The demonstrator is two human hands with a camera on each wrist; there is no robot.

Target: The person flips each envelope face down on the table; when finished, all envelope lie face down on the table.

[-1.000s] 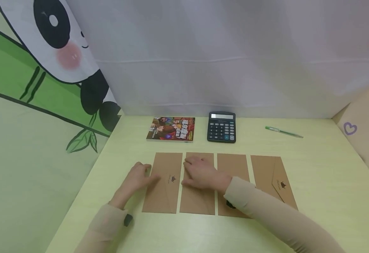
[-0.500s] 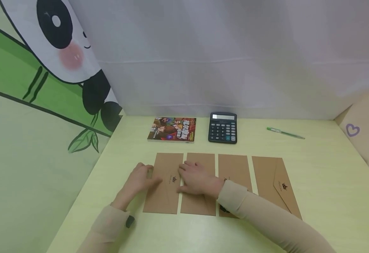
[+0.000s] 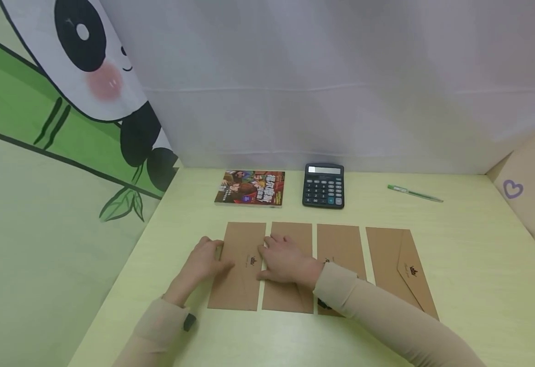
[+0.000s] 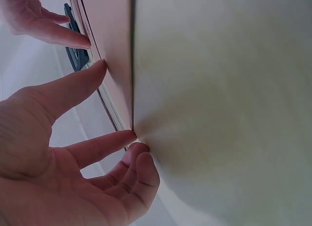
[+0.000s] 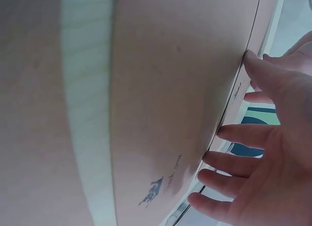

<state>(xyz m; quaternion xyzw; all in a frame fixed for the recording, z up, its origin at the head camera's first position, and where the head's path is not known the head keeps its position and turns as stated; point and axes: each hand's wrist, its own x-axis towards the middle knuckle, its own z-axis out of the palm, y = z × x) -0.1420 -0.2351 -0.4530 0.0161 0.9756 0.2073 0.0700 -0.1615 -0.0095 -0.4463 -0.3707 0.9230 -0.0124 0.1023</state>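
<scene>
- Head view: leftmost envelope (image 3: pixel 235 288) flat on the pale table (image 3: pixel 230 339), at the end of a row of four, narrow gaps between.
- Left hand (image 3: pixel 203 262) at its left edge, index at the edge, thumb over the face; thumb and index spread apart, nothing gripped.
- Right hand (image 3: pixel 284 259) over the second envelope (image 3: pixel 285 299), fingers loosely spread along its left edge, nothing gripped.
- Third envelope (image 3: pixel 339 239) and fourth envelope (image 3: pixel 382 255) rightward, partly hidden by a sleeve (image 3: pixel 386 306); book (image 3: pixel 249 188), calculator (image 3: pixel 323 186) and pen (image 3: pixel 415 193) farther back.
- Left wrist view: index tip at the leftmost envelope's edge, thumb tip on or just over its face; remaining fingers half curled beyond it.
- Right wrist view: fingertips strung along the second envelope's far edge; crown and "Thank you" printed on its face.
- Judged by look: light, thin, flexible paper; probably slides easily, creases if squeezed. Best taken by a long edge, thumb on top, fingertip underneath.
</scene>
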